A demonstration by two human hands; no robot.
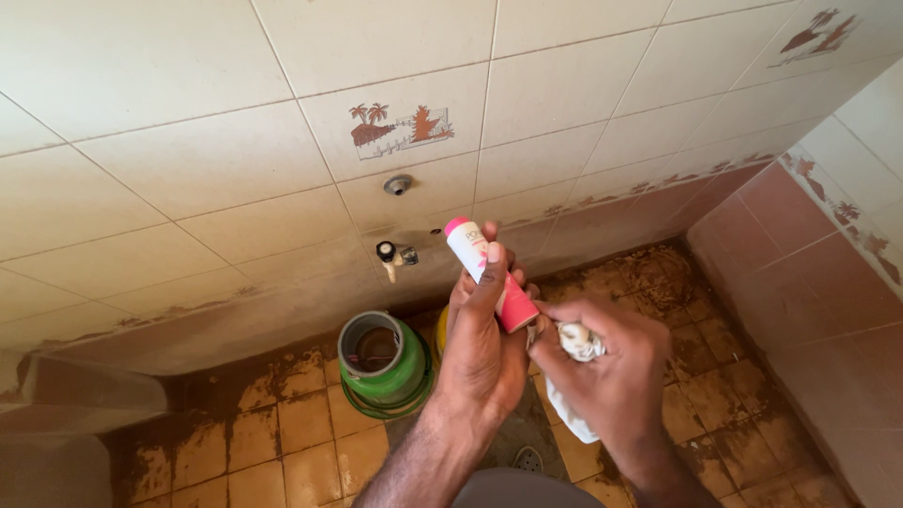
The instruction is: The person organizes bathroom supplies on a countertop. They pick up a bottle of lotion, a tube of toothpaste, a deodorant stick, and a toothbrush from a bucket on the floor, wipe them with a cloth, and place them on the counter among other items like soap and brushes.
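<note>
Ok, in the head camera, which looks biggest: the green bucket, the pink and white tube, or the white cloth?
1. Green bucket, clearly the biggest.
2. Pink and white tube and white cloth look about alike; both are partly hidden in the hands and nearer the camera, so I won't rank them.

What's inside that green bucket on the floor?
The green bucket shows a dark, brownish inside, maybe murky water. Its bottom can't be seen. The left hand, holding a pink-and-white bottle, covers what stands beside it.
</note>
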